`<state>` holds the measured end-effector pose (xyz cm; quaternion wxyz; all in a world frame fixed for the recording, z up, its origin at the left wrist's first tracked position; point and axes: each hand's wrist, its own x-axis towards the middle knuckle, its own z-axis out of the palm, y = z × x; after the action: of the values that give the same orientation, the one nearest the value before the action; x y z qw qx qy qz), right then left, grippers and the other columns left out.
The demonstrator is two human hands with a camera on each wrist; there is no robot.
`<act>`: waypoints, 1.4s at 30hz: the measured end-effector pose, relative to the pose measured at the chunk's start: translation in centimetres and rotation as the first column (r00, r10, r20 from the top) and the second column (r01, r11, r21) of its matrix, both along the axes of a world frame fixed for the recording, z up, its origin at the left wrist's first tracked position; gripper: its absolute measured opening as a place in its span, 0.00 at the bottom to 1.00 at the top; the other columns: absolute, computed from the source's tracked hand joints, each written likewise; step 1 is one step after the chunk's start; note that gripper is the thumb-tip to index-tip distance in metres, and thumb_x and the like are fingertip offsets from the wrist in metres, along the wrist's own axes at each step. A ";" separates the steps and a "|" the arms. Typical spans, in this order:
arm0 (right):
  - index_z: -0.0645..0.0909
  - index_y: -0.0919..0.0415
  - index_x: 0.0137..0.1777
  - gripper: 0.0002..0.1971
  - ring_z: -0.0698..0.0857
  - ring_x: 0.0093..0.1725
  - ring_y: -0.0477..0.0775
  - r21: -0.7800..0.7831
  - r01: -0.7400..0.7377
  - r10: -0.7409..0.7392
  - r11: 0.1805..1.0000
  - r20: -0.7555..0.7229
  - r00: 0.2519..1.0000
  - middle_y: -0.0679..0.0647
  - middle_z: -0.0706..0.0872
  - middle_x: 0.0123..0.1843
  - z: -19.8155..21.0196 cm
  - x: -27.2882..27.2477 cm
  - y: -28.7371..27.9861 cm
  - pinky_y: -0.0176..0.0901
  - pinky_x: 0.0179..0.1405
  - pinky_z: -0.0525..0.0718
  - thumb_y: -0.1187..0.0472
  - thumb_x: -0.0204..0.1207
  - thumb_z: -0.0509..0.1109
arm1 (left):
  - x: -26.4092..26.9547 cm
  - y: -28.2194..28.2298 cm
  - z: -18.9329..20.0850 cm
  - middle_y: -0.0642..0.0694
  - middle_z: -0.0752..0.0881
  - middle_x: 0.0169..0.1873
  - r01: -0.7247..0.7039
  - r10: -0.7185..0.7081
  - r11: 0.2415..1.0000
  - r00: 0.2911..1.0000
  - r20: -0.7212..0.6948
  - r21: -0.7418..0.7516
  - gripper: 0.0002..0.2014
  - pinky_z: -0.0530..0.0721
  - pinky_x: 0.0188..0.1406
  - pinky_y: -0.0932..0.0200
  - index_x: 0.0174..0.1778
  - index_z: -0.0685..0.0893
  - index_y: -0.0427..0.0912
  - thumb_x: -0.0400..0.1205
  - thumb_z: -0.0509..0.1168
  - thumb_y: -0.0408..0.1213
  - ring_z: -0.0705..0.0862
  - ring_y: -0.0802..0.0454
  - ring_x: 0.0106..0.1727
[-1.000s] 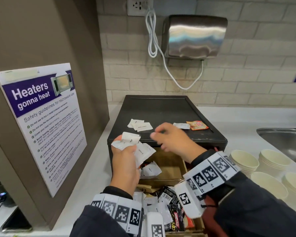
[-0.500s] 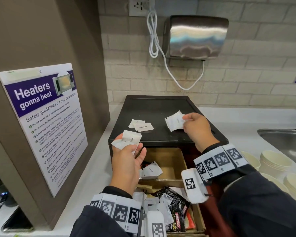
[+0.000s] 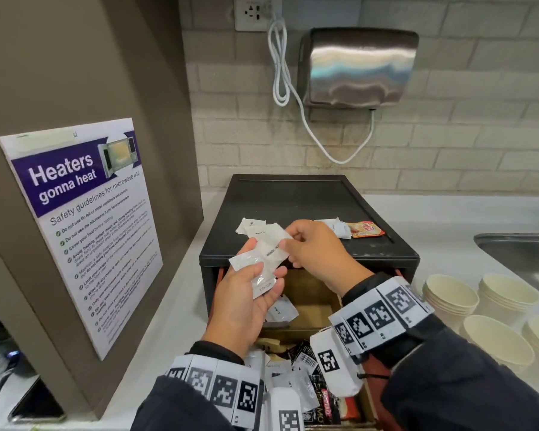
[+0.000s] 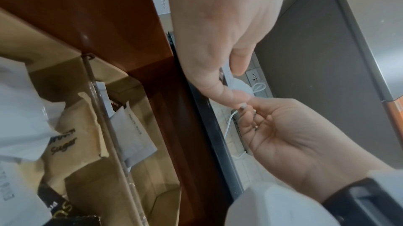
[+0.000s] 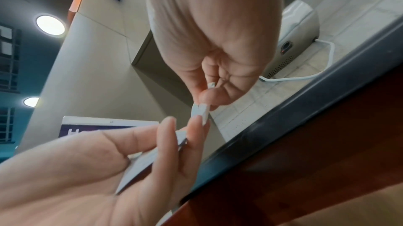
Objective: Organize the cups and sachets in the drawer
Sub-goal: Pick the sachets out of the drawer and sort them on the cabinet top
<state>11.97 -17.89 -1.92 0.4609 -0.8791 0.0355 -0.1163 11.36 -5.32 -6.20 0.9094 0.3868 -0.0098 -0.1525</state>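
Holding a small fan of white sachets (image 3: pixel 257 269) above the open drawer (image 3: pixel 311 306), the left hand (image 3: pixel 243 306) lies palm up, thumb pressing them onto loosely curled fingers; the right hand (image 3: pixel 315 253) meets it from above, thumb and forefinger pinching one sachet's edge; they look feather-light, thin, crinkly and slippery, best pinched at a sealed edge; paper cups (image 3: pixel 451 298) wait stacked on the counter.

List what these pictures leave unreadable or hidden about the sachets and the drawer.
- Drawer contents: head view, mostly covered by both forearms.
- White sachets held by the left hand: print too small; count unclear.
- Sachet pinched by the right hand: right wrist view, edge-on, face unseen.
- Paper cup stacks: cut off by the right edge.
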 end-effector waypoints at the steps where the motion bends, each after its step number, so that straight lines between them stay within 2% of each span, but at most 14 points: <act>1: 0.78 0.54 0.41 0.06 0.82 0.34 0.47 0.070 0.034 -0.034 0.997 0.003 0.999 0.54 0.83 0.37 0.2 0.1 -0.3 0.40 0.41 0.84 0.62 0.79 0.66 | 0.0 -0.1 0.0 0.42 0.88 0.50 -0.009 0.009 1.000 1.000 -0.006 0.004 0.17 0.89 0.36 0.59 0.61 0.82 0.52 0.86 0.54 0.29 0.90 0.47 0.40; 4: 0.79 0.56 0.42 0.06 0.82 0.34 0.44 0.285 0.111 -0.111 0.952 -0.017 0.994 0.54 0.84 0.39 0.8 0.9 -0.7 0.33 0.35 0.84 0.65 0.80 0.66 | 0.1 -0.1 -0.1 0.40 0.89 0.51 -0.029 0.029 1.000 0.999 -0.039 -0.009 0.14 0.88 0.37 0.60 0.63 0.80 0.49 0.87 0.55 0.32 0.90 0.43 0.46; 6: 0.81 0.58 0.52 0.07 0.85 0.44 0.45 0.378 0.088 -0.074 0.921 -0.052 0.996 0.54 0.87 0.49 1.2 1.3 -0.4 0.35 0.45 0.87 0.68 0.78 0.66 | 0.1 0.0 0.0 0.38 0.88 0.52 -0.038 0.036 0.999 0.997 -0.074 -0.023 0.13 0.88 0.35 0.62 0.65 0.79 0.45 0.87 0.55 0.37 0.89 0.42 0.48; 8: 0.76 0.58 0.68 0.19 0.83 0.57 0.48 0.329 0.035 -0.009 0.944 -0.080 0.997 0.53 0.83 0.63 1.2 1.9 -0.1 0.42 0.60 0.83 0.69 0.77 0.67 | 0.1 0.1 0.1 0.36 0.88 0.52 -0.055 0.053 0.998 0.994 -0.097 -0.016 0.14 0.88 0.31 0.64 0.64 0.80 0.42 0.87 0.56 0.42 0.89 0.43 0.46; 10: 0.70 0.56 0.74 0.24 0.79 0.59 0.50 0.251 0.004 0.022 0.968 -0.102 0.995 0.54 0.76 0.69 1.3 1.8 0.5 0.44 0.64 0.80 0.65 0.79 0.67 | 0.2 0.1 0.2 0.37 0.89 0.50 -0.063 0.064 0.998 0.993 -0.096 0.015 0.16 0.87 0.27 0.66 0.63 0.81 0.40 0.87 0.55 0.44 0.89 0.45 0.44; 12: 0.72 0.53 0.72 0.22 0.79 0.56 0.50 0.125 -0.059 0.072 0.990 -0.101 0.992 0.53 0.77 0.67 1.2 1.4 1.1 0.47 0.62 0.81 0.62 0.79 0.67 | 0.3 0.0 0.2 0.39 0.90 0.44 -0.050 0.055 0.997 0.995 -0.081 0.061 0.13 0.86 0.25 0.67 0.59 0.82 0.38 0.87 0.56 0.40 0.88 0.47 0.41; 15: 0.79 0.57 0.64 0.14 0.83 0.36 0.53 -0.032 -0.267 0.257 0.963 -0.184 0.949 0.53 0.84 0.47 1.0 0.2 1.6 0.44 0.40 0.85 0.64 0.78 0.67 | 0.3 -0.5 -0.2 0.42 0.89 0.36 0.009 -0.003 0.983 0.999 -0.033 0.184 0.07 0.86 0.27 0.67 0.48 0.82 0.39 0.85 0.59 0.31 0.88 0.49 0.36; 17: 0.83 0.58 0.55 0.10 0.84 0.29 0.55 -0.177 -0.305 0.261 0.936 -0.231 0.937 0.57 0.87 0.43 0.9 -0.2 1.5 0.43 0.32 0.85 0.67 0.78 0.66 | 0.2 -0.8 -0.7 0.42 0.89 0.37 0.059 -0.060 0.958 0.998 -0.007 0.281 0.05 0.86 0.29 0.68 0.46 0.82 0.38 0.83 0.61 0.28 0.89 0.50 0.34; 19: 0.84 0.58 0.47 0.09 0.85 0.31 0.55 -0.205 -0.307 0.249 0.929 -0.266 0.931 0.59 0.88 0.41 0.8 -0.3 0.9 0.41 0.32 0.86 0.70 0.76 0.65 | 0.2 -0.9 -1.1 0.42 0.88 0.37 0.098 -0.106 0.933 0.994 0.006 0.345 0.05 0.86 0.30 0.68 0.46 0.83 0.37 0.81 0.64 0.25 0.88 0.51 0.35; 23: 0.82 0.57 0.42 0.07 0.78 0.37 0.42 -0.288 -0.244 0.178 0.926 -0.234 0.956 0.44 0.79 0.36 1.2 -0.4 -0.6 0.28 0.31 0.72 0.68 0.78 0.66 | 0.3 -0.7 -1.3 0.39 0.88 0.42 0.087 -0.108 0.902 0.994 0.025 0.422 0.07 0.85 0.29 0.70 0.46 0.84 0.39 0.79 0.66 0.23 0.88 0.53 0.38; 28: 0.78 0.56 0.33 0.13 0.73 0.30 0.47 -0.100 -0.098 0.075 0.990 -0.219 0.973 0.49 0.76 0.30 1.9 -0.5 -2.2 0.34 0.27 0.72 0.68 0.79 0.66 | 0.4 -0.6 -1.2 0.44 0.89 0.38 0.027 -0.045 0.903 0.998 0.032 0.428 0.05 0.83 0.29 0.72 0.48 0.85 0.37 0.80 0.67 0.26 0.89 0.58 0.35; 36: 0.80 0.56 0.35 0.11 0.75 0.33 0.48 -0.053 -0.046 0.033 0.998 -0.229 0.973 0.49 0.78 0.33 1.7 -0.6 -2.5 0.36 0.32 0.76 0.65 0.80 0.66 | 0.1 -0.6 -1.0 0.46 0.89 0.34 -0.008 -0.022 0.863 0.998 0.052 0.505 0.05 0.83 0.30 0.70 0.48 0.86 0.40 0.80 0.67 0.29 0.87 0.59 0.35; 39: 0.79 0.57 0.37 0.10 0.74 0.34 0.49 0.076 0.117 -0.103 0.990 -0.164 0.981 0.52 0.76 0.34 1.7 -0.4 -3.3 0.36 0.30 0.76 0.66 0.79 0.65 | 0.3 -0.4 -0.9 0.46 0.90 0.36 -0.031 0.014 0.843 0.999 0.036 0.537 0.06 0.85 0.33 0.68 0.46 0.86 0.43 0.79 0.68 0.27 0.86 0.57 0.36; 42: 0.79 0.61 0.46 0.03 0.73 0.31 0.48 0.277 0.276 -0.254 0.920 -0.112 0.961 0.54 0.75 0.34 2.1 -0.5 -4.6 0.36 0.28 0.76 0.67 0.79 0.65 | 0.8 -0.3 -1.2 0.45 0.89 0.40 -0.041 0.066 0.806 0.998 -0.020 0.591 0.07 0.85 0.34 0.65 0.46 0.85 0.45 0.78 0.69 0.27 0.86 0.55 0.40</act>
<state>11.49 -22.49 0.15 0.5631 -0.7928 0.1878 -0.1385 12.12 -5.61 -7.43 0.7483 0.6471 0.0668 -0.1301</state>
